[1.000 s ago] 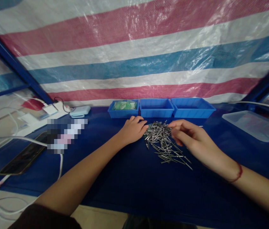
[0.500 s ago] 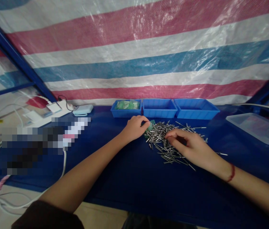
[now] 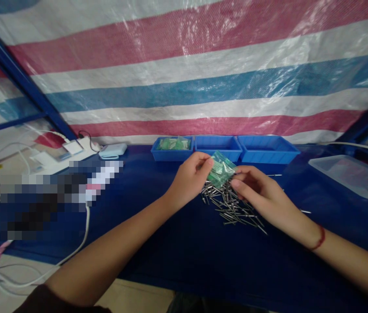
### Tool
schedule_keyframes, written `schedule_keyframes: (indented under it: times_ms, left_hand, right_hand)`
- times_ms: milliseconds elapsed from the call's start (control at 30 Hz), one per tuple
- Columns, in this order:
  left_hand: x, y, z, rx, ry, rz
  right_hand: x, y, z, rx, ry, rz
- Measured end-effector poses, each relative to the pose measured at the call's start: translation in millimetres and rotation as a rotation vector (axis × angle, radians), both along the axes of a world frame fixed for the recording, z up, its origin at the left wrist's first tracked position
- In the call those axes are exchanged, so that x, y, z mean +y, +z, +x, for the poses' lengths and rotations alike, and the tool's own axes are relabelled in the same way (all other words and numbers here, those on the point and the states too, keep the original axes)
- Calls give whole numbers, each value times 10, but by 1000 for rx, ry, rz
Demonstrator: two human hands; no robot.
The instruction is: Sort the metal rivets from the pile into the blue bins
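My left hand [image 3: 190,174] pinches a small green clear plastic bag [image 3: 221,168] by its left side, thumb on top. The bag is raised over a heap of thin silver blind rivets [image 3: 232,206] on the dark blue table. Pale slim pieces show through the plastic. My right hand [image 3: 258,187], with a red cord at the wrist, closes thumb and fingers at the bag's right edge. Its fingertips partly hide whether a rivet is also between them.
Behind the heap stand three blue bins: the left bin [image 3: 172,155] contains more green bags, beside a middle bin [image 3: 218,155] and a right bin [image 3: 268,150]. A clear plastic lid [image 3: 349,176] lies at right. A power strip [image 3: 63,158] and white cables [image 3: 87,226] occupy the left.
My left hand has lifted the green bag from the heap's left edge and brought it over the rivets. My right hand has risen from the heap to the bag's right edge.
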State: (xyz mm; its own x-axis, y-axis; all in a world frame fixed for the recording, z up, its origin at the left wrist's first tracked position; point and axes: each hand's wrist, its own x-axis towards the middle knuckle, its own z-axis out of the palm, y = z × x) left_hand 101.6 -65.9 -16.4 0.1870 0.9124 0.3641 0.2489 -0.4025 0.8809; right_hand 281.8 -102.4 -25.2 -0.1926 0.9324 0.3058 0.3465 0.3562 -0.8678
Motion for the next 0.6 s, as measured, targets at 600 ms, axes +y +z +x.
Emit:
schedule_keyframes:
  times_ms: [600]
  left_hand:
    - [-203,-21,163,-136,-276,-255]
  right_hand:
    - [-46,127,-23,78,-2,-4]
